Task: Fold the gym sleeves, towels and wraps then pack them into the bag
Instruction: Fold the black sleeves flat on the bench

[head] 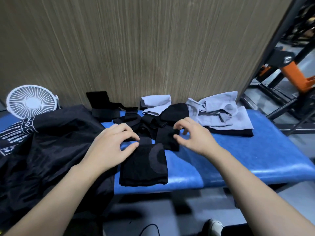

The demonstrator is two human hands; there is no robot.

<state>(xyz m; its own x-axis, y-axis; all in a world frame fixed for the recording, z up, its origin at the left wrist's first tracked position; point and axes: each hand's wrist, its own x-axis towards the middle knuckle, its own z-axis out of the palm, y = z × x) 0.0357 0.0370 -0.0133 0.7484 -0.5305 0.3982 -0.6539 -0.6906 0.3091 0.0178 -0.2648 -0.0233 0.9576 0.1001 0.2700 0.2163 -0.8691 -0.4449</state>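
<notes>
A folded black patterned sleeve (144, 165) lies flat on the blue bench (255, 150) near its front edge. My left hand (112, 143) rests at the sleeve's far left corner, fingers curled onto the dark cloth there. My right hand (192, 133) hovers over a smaller black piece (167, 139), fingers bent, thumb near its edge; a firm hold is not clear. Behind them lies a heap of black wraps (119, 113). Grey towels lie at the back middle (156, 103) and back right (221, 113). The black bag (51, 142) sprawls on the left.
A white desk fan (31, 101) stands at the back left against a wood-grain wall. Black and orange gym frames (289, 70) stand to the right. A shoe and a black cable show on the floor below the bench.
</notes>
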